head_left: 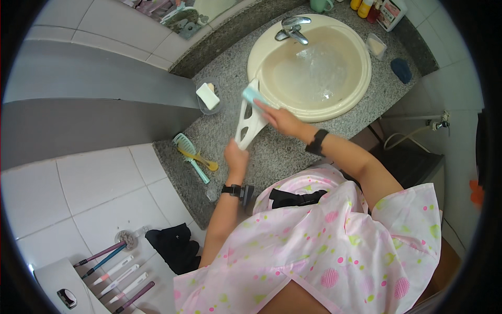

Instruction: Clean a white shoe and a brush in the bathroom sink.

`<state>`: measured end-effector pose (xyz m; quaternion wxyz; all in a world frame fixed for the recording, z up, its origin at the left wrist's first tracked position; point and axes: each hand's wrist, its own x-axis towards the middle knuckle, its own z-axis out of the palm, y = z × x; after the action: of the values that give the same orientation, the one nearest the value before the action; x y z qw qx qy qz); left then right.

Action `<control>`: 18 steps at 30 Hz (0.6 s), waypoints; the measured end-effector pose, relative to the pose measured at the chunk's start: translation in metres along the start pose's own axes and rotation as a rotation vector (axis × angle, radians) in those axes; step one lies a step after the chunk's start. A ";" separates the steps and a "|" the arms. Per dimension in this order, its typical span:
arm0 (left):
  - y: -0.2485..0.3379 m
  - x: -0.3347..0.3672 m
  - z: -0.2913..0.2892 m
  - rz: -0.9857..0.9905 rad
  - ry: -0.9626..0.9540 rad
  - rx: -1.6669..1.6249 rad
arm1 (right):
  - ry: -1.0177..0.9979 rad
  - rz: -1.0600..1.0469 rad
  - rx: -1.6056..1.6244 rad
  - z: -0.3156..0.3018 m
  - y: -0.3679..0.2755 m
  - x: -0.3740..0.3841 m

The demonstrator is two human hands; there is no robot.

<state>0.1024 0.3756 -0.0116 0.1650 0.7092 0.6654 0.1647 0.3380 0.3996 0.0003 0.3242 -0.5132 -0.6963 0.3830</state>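
Over the counter's front part, my left hand point(236, 157) is closed round the lower end of a white plastic piece point(253, 123) with large cut-out openings, tilted up toward the sink. My right hand point(284, 122) presses a small light-blue block point(252, 96), perhaps a sponge, against its upper part. The piece's far end reaches the left rim of the cream oval sink point(255, 57). Cloudy, bubbly water point(321, 73) lies in the basin below the chrome faucet point(293, 30).
A soap dish point(213, 111) holding white soap stands left of the sink. Nearer lie a mint hairbrush point(196, 170) and a yellow comb-like tool point(210, 165). Bottles point(364, 8) and a dark blue oval item point(401, 70) sit at right. A grey partition point(104, 99) borders the counter's left.
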 end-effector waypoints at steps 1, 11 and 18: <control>-0.001 0.001 -0.001 -0.005 -0.006 0.001 | -0.011 -0.038 -0.023 0.017 0.002 -0.010; -0.003 -0.001 -0.001 -0.014 -0.031 0.004 | 0.072 0.128 0.049 -0.024 -0.016 0.017; 0.001 0.005 0.000 -0.016 -0.040 0.007 | -0.389 -0.124 0.057 0.023 -0.021 -0.025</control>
<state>0.1032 0.3802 -0.0112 0.1774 0.7074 0.6683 0.1467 0.3157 0.3675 0.0053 0.2211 -0.3764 -0.7648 0.4739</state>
